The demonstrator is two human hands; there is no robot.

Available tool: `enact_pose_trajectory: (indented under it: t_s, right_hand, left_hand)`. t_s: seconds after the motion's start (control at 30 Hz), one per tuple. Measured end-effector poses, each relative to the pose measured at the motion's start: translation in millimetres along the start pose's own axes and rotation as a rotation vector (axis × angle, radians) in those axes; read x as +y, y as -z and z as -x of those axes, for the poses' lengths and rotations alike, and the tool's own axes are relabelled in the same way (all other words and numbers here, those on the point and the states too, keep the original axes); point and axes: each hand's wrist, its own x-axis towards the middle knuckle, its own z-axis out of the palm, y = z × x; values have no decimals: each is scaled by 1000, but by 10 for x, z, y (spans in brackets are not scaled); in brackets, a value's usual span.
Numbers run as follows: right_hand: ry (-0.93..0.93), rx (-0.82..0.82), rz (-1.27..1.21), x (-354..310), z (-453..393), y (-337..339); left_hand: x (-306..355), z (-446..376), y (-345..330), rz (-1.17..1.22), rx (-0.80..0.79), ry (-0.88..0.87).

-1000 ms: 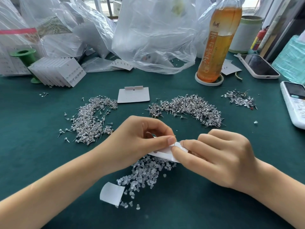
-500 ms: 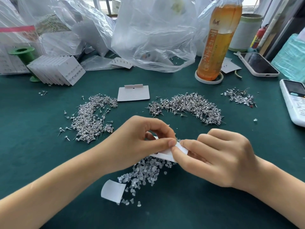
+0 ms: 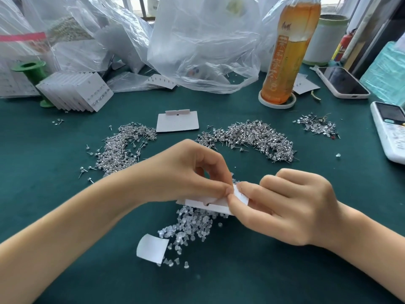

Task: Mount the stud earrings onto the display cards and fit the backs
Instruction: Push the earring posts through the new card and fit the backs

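Both hands pinch a thin white display card [image 3: 210,202] above the heap of clear backs [image 3: 192,227]: left hand [image 3: 186,174] and right hand [image 3: 291,207] at its edge; light, bendable, best held by edges

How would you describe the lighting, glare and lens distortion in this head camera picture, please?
Head view: soft daylight from behind, faint shadows on the dark green felt tabletop; bright glare on the crumpled clear plastic bags; wide-angle bending leans the orange drink bottle and white remote control; left hand, right hand and white display card sharp.
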Motion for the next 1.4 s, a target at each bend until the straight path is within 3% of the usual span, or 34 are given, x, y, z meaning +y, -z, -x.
enact_pose_trajectory:
  t_s: [0.07, 0.13, 0.23, 0.37, 0.67, 0.83, 1.0, 1.23, 1.3, 1.4]
  right_hand:
    - [-63, 22, -63, 36, 5, 27]
    - [-206, 83, -162, 83, 16, 52]
    - [-603, 257, -329, 134, 20, 59]
    - [-974, 354, -499, 172, 19, 33]
    - [-1034, 325, -567, 172, -2, 17]
    - [-996, 320, -552, 178, 14, 29]
    - [-842, 315, -456, 176, 3, 32]
    - [-82, 133, -126, 93, -28, 108]
    - [-13, 85, -98, 49, -43, 55]
    - [4, 27, -86, 36, -42, 9]
  left_hand:
    - [-17, -22, 35, 140, 108, 3]
    - [-90, -56, 107, 209, 322, -27]
    - [-185, -98, 116, -74, 456, -118]
    - [-267, -141, 3, -405, 273, -214]
    - [-302, -214, -6, -468, 221, -286]
    - [-316, -252, -36, -456, 244, -259]
    - [-345, -308, -96, -417, 300, -231]
    - [-256, -233, 205, -13, 470, -6]
    - [-154, -155, 245, 132, 405, 3]
    - [-32, -50, 137, 170, 144, -34]
